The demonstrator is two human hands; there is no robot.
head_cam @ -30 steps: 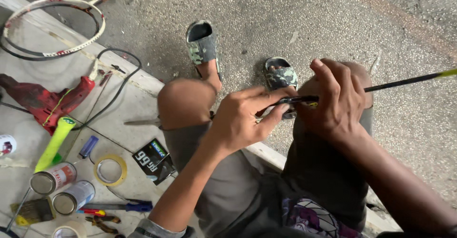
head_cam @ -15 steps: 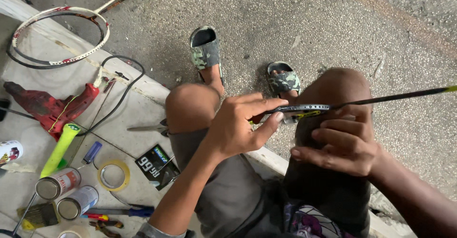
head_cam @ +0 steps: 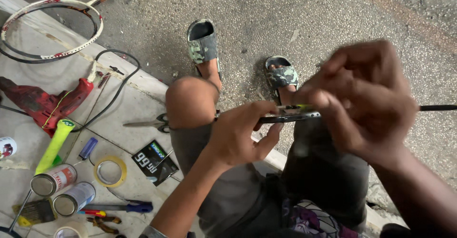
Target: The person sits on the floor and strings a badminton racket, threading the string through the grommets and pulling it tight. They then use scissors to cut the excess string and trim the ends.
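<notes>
I sit on a tiled step with my knees up. My left hand (head_cam: 240,135) grips a thin dark racket shaft (head_cam: 290,118) lying across my knees; the shaft runs off to the right edge (head_cam: 435,108). My right hand (head_cam: 364,97) is raised close to the camera and blurred, its fingertips pinched at the shaft's yellow-marked part just right of my left hand. Whether it holds anything small I cannot tell. Both feet wear camouflage sandals (head_cam: 202,42) on the asphalt.
On the tiles at left lie a racket frame (head_cam: 50,28), a red power drill (head_cam: 45,104) with its black cable, scissors (head_cam: 147,122), a green-yellow grip (head_cam: 54,145), a tape roll (head_cam: 110,171), two cans (head_cam: 62,188), a black packet (head_cam: 153,162), screwdrivers and pliers.
My right hand dropped from the shaft to my knee, then rose back to it, close to the camera. My left hand has kept its grip. The camera has moved nearer.
</notes>
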